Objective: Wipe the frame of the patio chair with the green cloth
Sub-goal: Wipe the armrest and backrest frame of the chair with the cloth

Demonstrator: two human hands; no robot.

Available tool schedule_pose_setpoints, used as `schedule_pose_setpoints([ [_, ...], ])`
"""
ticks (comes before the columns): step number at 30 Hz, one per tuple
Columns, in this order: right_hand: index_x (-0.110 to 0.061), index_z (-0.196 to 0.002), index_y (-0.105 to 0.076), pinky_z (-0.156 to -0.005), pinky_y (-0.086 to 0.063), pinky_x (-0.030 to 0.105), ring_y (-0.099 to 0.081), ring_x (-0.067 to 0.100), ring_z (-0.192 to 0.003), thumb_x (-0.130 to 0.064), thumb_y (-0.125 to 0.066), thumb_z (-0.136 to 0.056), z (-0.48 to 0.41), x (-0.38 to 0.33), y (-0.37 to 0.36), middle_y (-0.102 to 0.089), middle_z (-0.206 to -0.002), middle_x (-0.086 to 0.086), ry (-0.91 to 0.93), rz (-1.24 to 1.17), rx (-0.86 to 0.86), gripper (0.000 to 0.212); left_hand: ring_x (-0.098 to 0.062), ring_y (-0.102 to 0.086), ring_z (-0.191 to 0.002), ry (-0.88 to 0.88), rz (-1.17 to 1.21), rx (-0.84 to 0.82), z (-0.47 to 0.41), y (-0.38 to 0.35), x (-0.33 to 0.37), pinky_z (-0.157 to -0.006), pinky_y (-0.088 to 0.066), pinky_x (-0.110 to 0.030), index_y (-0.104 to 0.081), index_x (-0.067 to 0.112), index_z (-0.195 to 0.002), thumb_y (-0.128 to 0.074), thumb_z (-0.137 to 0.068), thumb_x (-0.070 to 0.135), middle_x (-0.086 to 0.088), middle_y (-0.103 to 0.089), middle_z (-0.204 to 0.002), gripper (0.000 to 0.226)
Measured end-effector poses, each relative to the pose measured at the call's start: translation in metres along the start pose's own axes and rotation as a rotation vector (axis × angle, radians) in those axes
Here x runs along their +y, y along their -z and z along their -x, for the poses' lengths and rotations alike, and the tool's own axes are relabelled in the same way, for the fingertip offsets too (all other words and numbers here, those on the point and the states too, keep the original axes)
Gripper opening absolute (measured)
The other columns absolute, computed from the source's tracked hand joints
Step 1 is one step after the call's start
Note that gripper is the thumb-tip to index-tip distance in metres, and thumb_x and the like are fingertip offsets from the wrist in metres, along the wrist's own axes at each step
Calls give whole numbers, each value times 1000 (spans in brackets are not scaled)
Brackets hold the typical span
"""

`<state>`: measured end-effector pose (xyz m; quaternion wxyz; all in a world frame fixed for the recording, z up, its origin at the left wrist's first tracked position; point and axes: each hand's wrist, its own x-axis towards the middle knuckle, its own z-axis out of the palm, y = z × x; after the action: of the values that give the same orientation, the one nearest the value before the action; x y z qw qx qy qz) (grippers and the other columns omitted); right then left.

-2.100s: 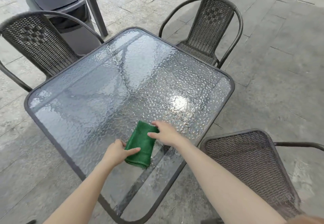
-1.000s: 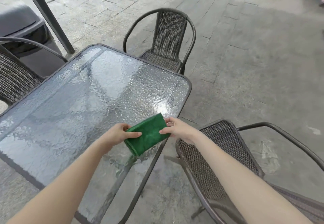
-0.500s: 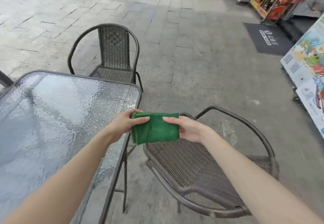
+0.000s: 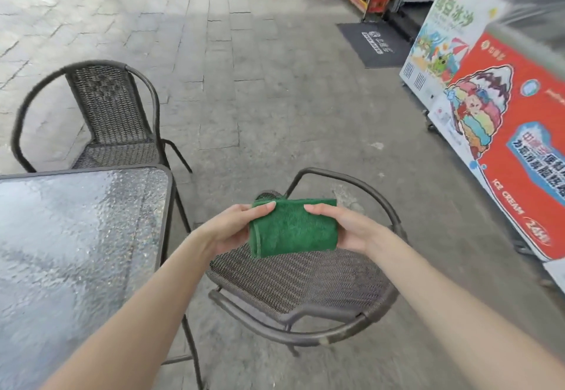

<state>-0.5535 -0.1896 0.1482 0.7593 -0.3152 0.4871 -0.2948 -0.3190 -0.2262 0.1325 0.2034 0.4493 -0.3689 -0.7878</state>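
Glass table (image 4: pixel 76 237) edge lies left of the grip; left hand (image 4: pixel 232 227) pinches the folded green cloth (image 4: pixel 293 227) at its left edge, right hand (image 4: pixel 348 229) at its right; cloth held above the patio chair (image 4: pixel 305 285) seat, clear of its frame; open paving beyond; ice cream freezer (image 4: pixel 504 133) well right.

Folded green cloth (image 4: pixel 293 227) above the chair (image 4: pixel 305 282)
The cloth is held flat in the air over the dark wicker seat; the chair's metal frame curves round it.

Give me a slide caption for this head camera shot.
Both hands, left and right, hold a folded green cloth above the patio chair beside a glass table.
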Motion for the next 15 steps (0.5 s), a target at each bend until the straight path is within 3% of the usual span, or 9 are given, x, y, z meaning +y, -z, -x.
schedule_pose_setpoints([
  [4, -14, -116, -66, -85, -56, 41, -65, 26, -107, -29, -71, -75, 19, 6, 25, -68, -117, 10, 30, -62, 77, 44, -24, -66, -108, -13, -51, -32, -22, -29, 2, -83, -56, -32, -65, 7, -113, -73, -71, 40, -11, -71, -115, 54],
  [10, -13, -119, -64, -89, -54, 46, -63, 29, -112, -30, -75, -70, 40, 17, 63, -66, -123, 12, 59, -108, 196, 53, -24, -69, -101, 6, -45, -117, -52, -71, -3, -74, -59, -32, -67, 8, -108, -71, -74, 38, -9, -74, -106, 45],
  [15, -10, -117, -64, -79, -58, 36, -67, 25, -105, -26, -76, -70, 58, 30, 100, -69, -116, 11, 78, -168, 296, 51, -22, -70, -99, 33, -63, -141, -78, -108, -13, -72, -59, -29, -63, 5, -111, -73, -71, 37, -8, -75, -103, 52],
])
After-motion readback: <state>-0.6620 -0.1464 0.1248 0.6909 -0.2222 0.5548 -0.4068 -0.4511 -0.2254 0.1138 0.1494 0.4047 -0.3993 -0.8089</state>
